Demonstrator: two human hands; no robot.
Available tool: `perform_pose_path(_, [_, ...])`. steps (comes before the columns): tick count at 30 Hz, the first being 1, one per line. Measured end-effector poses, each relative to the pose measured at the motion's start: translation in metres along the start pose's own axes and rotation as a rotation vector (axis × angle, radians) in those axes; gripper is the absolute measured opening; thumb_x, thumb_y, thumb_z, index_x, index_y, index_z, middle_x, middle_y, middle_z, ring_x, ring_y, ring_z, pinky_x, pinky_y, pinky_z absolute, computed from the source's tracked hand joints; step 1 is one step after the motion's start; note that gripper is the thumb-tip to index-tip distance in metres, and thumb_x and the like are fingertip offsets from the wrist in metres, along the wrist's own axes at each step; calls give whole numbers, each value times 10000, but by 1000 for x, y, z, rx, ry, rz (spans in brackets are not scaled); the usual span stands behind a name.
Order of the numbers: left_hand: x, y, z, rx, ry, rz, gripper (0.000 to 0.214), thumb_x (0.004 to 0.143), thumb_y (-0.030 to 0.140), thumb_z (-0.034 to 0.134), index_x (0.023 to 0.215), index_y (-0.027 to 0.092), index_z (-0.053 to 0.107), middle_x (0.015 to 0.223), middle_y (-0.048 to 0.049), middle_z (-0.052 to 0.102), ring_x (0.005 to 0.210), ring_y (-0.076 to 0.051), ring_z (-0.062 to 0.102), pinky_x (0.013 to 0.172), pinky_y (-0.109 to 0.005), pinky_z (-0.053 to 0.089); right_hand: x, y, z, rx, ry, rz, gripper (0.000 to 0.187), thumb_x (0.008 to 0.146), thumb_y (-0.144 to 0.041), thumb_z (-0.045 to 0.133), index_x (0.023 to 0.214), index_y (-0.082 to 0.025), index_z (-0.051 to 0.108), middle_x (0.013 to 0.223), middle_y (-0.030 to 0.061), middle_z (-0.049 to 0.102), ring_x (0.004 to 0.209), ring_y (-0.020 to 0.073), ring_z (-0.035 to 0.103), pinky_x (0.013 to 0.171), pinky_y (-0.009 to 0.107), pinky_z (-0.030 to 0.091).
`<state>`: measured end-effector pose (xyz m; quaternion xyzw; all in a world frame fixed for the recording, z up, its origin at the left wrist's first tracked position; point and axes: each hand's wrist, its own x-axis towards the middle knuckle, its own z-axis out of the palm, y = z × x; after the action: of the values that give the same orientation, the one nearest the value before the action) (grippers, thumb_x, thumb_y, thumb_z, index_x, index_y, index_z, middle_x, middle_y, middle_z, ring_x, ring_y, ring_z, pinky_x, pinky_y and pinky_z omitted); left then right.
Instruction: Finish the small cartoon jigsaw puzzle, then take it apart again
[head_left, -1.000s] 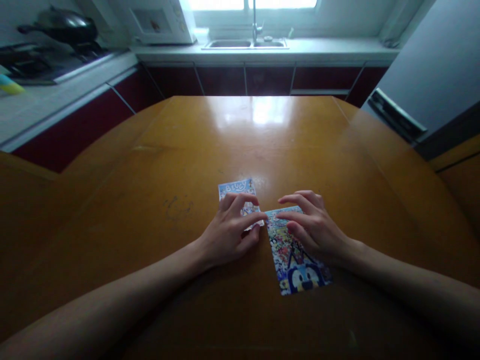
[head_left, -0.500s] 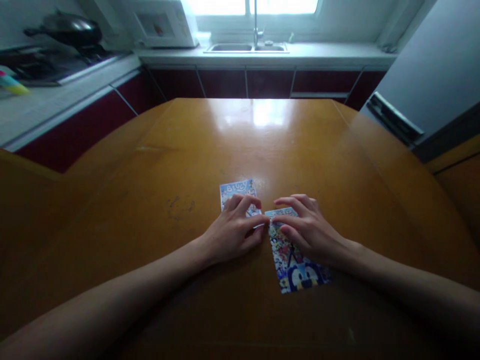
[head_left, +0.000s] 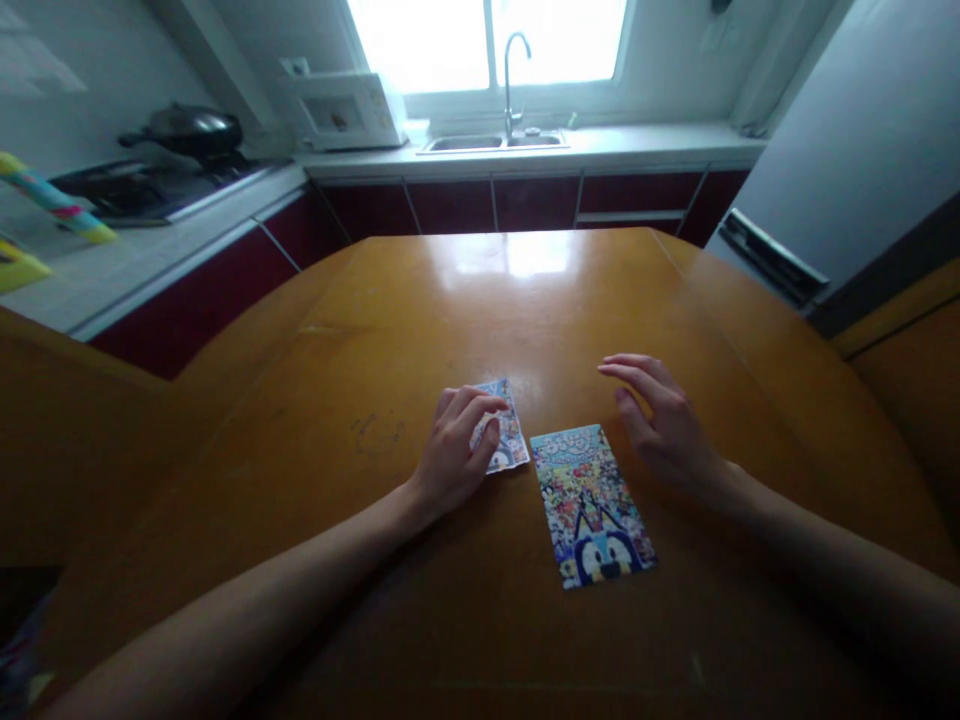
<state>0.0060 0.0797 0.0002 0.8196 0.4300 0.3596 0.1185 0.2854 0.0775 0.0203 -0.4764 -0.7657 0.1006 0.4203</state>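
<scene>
Two printed cartoon cards lie on a glossy wooden table. The larger card, crowded with small figures and a blue dog at its near end, lies flat between my arms. My right hand hovers just right of it with fingers spread and nothing in it. My left hand rests on the smaller card, with curled fingers pinching its left edge; the hand covers part of the card.
A kitchen counter runs behind the table with a sink and tap under a bright window, a microwave and a stove with a dark pan. A grey fridge stands to the right.
My right hand has lifted off the larger card and moved right and away, opening. My left hand has shifted on the smaller card. The head view has tilted up.
</scene>
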Motion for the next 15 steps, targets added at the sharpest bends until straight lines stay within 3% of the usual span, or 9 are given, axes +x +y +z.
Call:
perform_pose_path(6, [2,-3,0,7,46,-63,187,983,209,435,1047,184,609,982,-40,606,961,-198,513,882,-367,430,-15,-12,-34,-50,35,72,354,950,-221,445,1266,-216,604,1298,117,590,1247,284,526,1077,520,419])
perform_pose_path(11, [3,-6,-3,47,36,-101,136,943,220,498,970,178,624,920,-40,640,903,-199,568,849,-369,475,-55,-23,-35,-66,-190,83,391,948,-236,464,1324,-220,573,1375,116,560,1298,273,503,1088,519,433])
perform_pose_path(15, [3,-9,-14,131,-37,-50,230,926,287,560,1123,192,632,1155,-72,664,1120,-234,582,1000,-430,466,-74,-33,-29,-92,-339,4,456,953,-242,468,1406,-201,512,1459,127,507,1378,263,428,1136,515,381])
